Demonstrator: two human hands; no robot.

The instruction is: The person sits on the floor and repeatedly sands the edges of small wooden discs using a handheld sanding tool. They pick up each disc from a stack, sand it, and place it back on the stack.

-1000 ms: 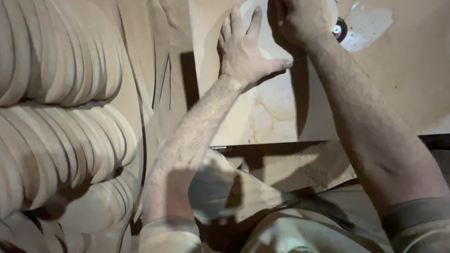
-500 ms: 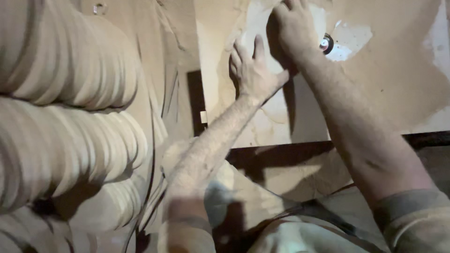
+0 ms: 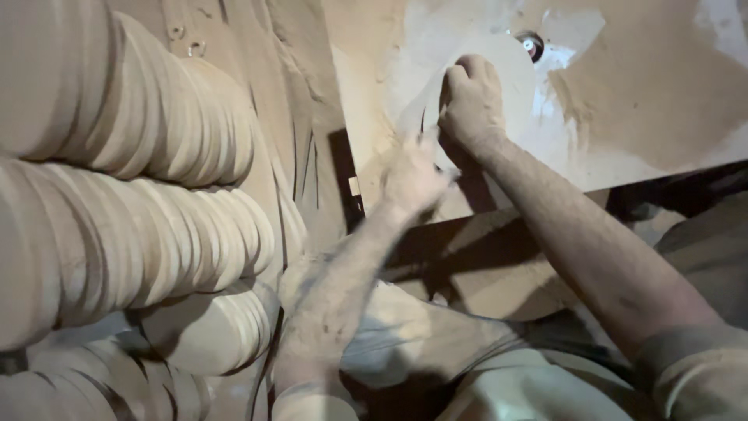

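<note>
My right hand rests with curled fingers on a pale, rounded flat wooden piece and holds it down on the dusty work table. The piece's far edge lies right beside a small metal spindle that sticks up from the table. My left hand is blurred. It sits just below and left of the right hand, at the near edge of the piece, with nothing in it and its fingers loosely apart.
Rows of stacked rounded wooden blanks fill the left side, with more lower down. Thin wooden offcuts lean between the stacks and the table. Sawdust covers the tabletop. A dark gap runs under the table's front edge.
My left hand has slid off the top of the wooden piece and drawn back toward me. My right hand has stayed on the piece near the spindle. The view has shifted.
</note>
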